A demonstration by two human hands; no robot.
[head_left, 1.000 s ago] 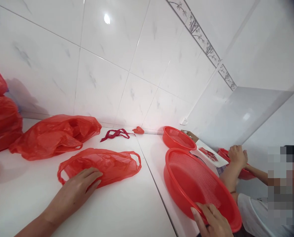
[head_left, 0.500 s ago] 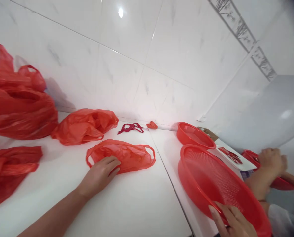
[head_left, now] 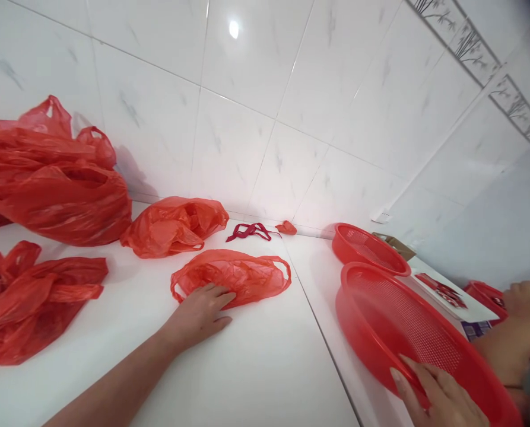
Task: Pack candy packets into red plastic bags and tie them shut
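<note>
White tabletop (head_left: 256, 367) bears a sheer, crumpled red bag (head_left: 247, 274), left fingers (head_left: 213, 292) open (right fingers (head_left: 428, 378) gripping a basket (head_left: 396, 308)).

No lettering, brand or number can be read. The purple-and-white item (head_left: 475, 330) under the edge of the white tray (head_left: 481, 309) has a printed-looking surface — too small and partly hidden to make out. The decorative bands (head_left: 469, 47) on the tiled wall (head_left: 242, 136) carry dark plant drawings — pictures, not writing. The marks on the small white wall fitting (head_left: 382, 217) are too small to tell.
</note>
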